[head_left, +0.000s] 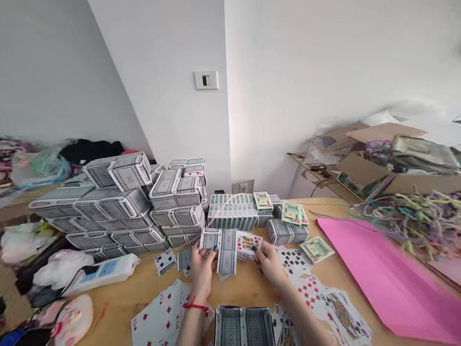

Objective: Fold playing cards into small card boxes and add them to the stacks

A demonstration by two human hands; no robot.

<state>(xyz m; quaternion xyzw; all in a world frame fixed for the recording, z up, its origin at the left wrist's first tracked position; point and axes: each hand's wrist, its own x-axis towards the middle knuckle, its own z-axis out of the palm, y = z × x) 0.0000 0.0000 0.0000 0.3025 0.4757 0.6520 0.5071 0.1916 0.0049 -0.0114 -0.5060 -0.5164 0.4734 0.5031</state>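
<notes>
The stack of card blocks point(130, 177) at left of centre looks uneven on top, so a bumped edge could bring its upper blocks down. At the bottom edge, the open card box point(229, 328) sits between the forearms and could be nudged by either. The folded card piece point(227, 252), held mid-frame above the table point(108, 298), could bend or come apart if the hands pull unevenly. Left hand point(201, 269) pinches its left end between thumb and fingers; right hand point(272, 263) pinches the outer end of the face card point(246, 242) at its right, where a loose grip could let that slip.

The frame cuts off the box's near side; the right forearm covers some loose cards point(309, 288). The joins and the fingertips behind the cards are hidden.
</notes>
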